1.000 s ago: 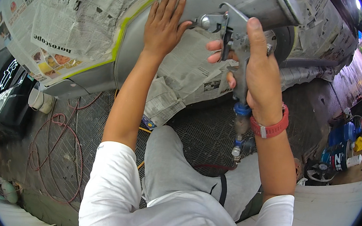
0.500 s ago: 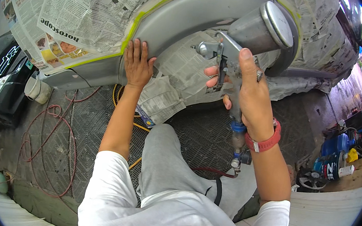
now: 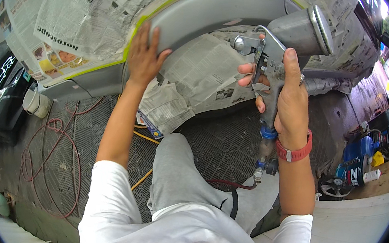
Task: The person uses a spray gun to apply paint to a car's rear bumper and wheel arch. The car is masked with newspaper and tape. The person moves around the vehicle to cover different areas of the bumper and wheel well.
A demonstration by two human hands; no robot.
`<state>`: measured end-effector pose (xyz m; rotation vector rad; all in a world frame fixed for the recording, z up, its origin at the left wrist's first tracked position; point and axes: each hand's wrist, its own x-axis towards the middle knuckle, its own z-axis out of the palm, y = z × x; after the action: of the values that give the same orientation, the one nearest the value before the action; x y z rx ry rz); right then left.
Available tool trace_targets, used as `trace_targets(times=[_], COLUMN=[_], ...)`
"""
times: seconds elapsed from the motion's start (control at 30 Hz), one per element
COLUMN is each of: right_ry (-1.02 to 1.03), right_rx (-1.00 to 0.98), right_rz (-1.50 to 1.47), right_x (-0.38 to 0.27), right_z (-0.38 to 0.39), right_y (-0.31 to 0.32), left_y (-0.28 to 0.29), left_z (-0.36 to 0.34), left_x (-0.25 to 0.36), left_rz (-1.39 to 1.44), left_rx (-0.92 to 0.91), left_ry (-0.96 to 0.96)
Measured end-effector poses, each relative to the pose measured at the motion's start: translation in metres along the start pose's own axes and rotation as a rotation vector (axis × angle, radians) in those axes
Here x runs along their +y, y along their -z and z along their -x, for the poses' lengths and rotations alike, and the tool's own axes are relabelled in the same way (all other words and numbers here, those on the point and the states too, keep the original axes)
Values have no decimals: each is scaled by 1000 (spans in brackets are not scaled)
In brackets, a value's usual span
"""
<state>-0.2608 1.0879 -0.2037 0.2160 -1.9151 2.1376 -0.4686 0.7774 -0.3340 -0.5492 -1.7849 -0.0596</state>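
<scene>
My right hand (image 3: 292, 101) is wrapped round the handle of a metal spray gun (image 3: 274, 66), which has a cylindrical silver cup (image 3: 301, 30) tilted to the upper right. A dark red hose (image 3: 230, 183) joins the gun's lower end below blue fittings. Fingers stretched, my left hand (image 3: 145, 60) lies against the grey wheel-arch panel (image 3: 192, 11) of a car, beside yellow-green masking tape (image 3: 134, 38). Newspaper (image 3: 86, 18) covers the bodywork outside the tape, and more newspaper (image 3: 205, 67) fills the wheel opening.
On the patterned floor at left lie a looped red hose (image 3: 76, 146) and a yellow hose (image 3: 147, 137). A white bucket (image 3: 37, 102) stands near a black car (image 3: 3, 95). At right are a blue container (image 3: 359, 149) and a wooden board (image 3: 382, 179).
The spray gun and my right hand have moved to the right. My left hand has slid slightly left and up along the panel, its fingers now nearer the tape.
</scene>
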Motion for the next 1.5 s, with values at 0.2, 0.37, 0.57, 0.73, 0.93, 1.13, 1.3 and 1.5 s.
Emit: trace_targets(times=[0.2,0.37,0.57,0.73,0.93,1.13,1.3,1.5], right_ry=[57,45,13,-3,-8,-47,-61,-108], right_rx=[47,111,165,201,154,20,-100,-162], right_rz=[-6,-11,-26,-27,5,2,53,98], right_x=[-2,-5,-6,-4,2,10,23,35], right_z=[-3,2,11,15,9,3,3,8], right_y=[29,49,63,66,57,14,-20,-49], left_y=[-12,-54,-102,-129,-81,-34,-28,-39], left_z=[-51,-152,-223,-231,-178,-77,2,103], left_x=[35,103,185,203,128,51,21,1], left_rz=[-31,-3,-199,-164,173,-88,-103,-130], left_rx=[-17,-77,-100,-74,-82,136,170,109], left_ry=[-53,-247,-459,-500,-225,0,137,196])
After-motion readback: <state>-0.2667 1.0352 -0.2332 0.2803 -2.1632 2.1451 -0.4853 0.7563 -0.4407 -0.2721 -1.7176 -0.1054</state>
